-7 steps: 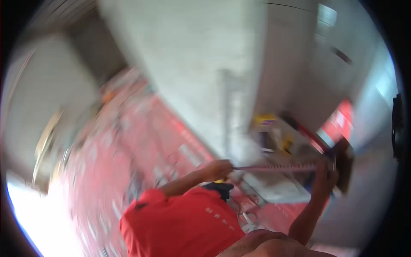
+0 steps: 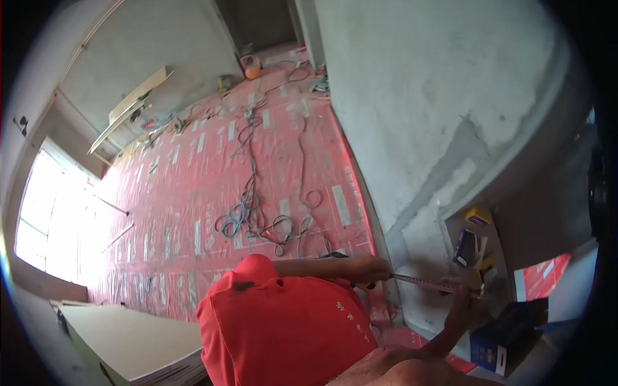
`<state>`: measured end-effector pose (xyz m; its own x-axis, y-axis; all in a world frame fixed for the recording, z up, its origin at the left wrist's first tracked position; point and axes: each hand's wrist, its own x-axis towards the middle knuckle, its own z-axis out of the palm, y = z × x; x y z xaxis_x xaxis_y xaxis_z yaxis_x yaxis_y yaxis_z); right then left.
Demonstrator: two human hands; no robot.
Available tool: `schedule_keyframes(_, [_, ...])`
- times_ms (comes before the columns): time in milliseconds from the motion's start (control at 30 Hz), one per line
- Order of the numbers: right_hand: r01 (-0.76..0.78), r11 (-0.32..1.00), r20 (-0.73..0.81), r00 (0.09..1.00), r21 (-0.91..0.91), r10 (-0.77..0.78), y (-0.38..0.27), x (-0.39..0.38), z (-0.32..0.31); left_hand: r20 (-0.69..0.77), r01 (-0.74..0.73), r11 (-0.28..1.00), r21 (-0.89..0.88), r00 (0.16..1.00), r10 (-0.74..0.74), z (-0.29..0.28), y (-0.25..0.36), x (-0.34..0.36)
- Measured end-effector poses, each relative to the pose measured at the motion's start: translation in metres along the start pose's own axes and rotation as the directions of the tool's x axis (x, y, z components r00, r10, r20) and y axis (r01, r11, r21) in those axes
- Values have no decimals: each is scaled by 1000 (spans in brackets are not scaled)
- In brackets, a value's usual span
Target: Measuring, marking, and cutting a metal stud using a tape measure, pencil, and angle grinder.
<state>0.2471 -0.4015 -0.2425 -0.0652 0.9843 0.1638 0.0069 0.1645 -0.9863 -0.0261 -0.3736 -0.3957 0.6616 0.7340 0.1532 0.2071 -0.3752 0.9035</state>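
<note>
1 meas. tape [image 2: 421,280], btwn L hand [image 2: 373,267] & R hand [image 2: 462,303], both hands clamped on it

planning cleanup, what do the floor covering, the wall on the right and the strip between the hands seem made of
Floor covering: probably thin plastic film, glossy and wrinkled. Wall: likely cement plaster, matte, patchy grey. Strip: perhaps metal tape, stretched straight; blur leaves it open.

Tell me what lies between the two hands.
In the head view, a thin strip, apparently a measuring tape, spans from the left hand to the right hand.
</note>
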Motion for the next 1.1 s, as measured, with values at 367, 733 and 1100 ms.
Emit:
schedule_keyframes(367, [-59,998,356,932,-37,68,43,125,247,-407,171,985,15,901,-151,-147,-56,-164])
schedule_keyframes(733, [-341,880,748,474,-330,464,140,275,528,-864,336,889,-312,289,-413,-277,-116,-349])
schedule_keyframes(1100, [-340,400,312,286,-851,906,507,426,520,-882,282,851,-444,-305,-359,-421,-181,-414])
